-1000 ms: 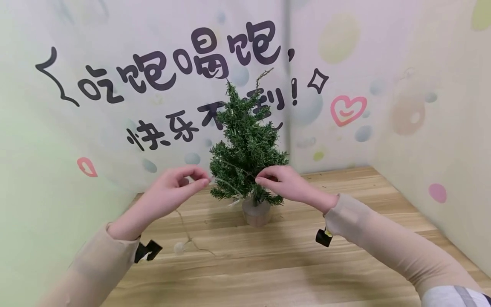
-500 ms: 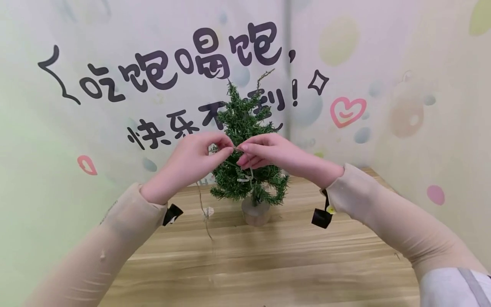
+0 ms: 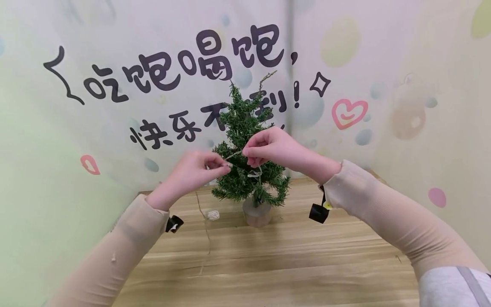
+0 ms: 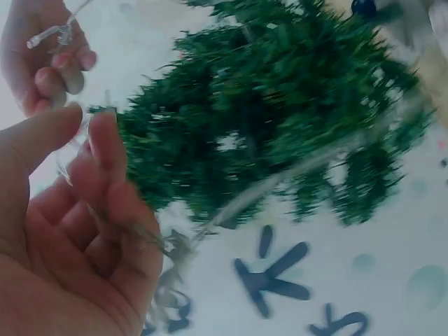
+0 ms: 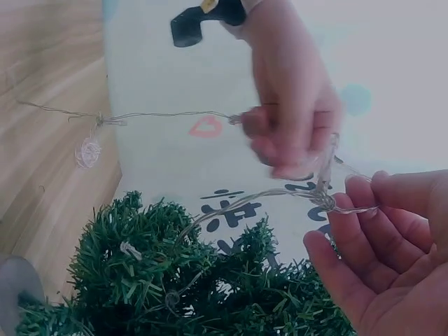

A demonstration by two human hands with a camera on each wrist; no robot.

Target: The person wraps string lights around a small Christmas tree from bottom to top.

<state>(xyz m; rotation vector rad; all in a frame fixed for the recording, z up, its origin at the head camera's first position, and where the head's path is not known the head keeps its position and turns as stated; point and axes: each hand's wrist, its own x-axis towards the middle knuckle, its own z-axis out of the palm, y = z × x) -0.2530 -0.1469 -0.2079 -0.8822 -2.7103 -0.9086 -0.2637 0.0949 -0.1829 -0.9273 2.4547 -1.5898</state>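
A small green artificial Christmas tree [image 3: 245,123] stands upright on a pale round base [image 3: 257,213]. In front of its left side, my left hand [image 3: 195,170] pinches a thin string light [image 5: 168,114]. Just to the right and slightly higher, my right hand [image 3: 278,149] pinches another stretch of that wire between thumb and fingertips. A clear bulb [image 5: 329,168] sticks up beside the right fingertips. Part of the wire lies against the tree's branches. From the left hand, a loose length hangs to the table, with a white woven ball [image 3: 212,215] on it.
The wood-grain table [image 3: 268,264] extends in front of the tree. Behind it is a pale wall sheet [image 3: 172,25] with black lettering. Light walls close in at left and right. A bare twig tip [image 3: 266,79] sticks up from the treetop.
Both hands rose from lower on the tree and came together at the wire. Since then the left hand has dropped a little, leaving a small gap between them. The hanging length shifted right.
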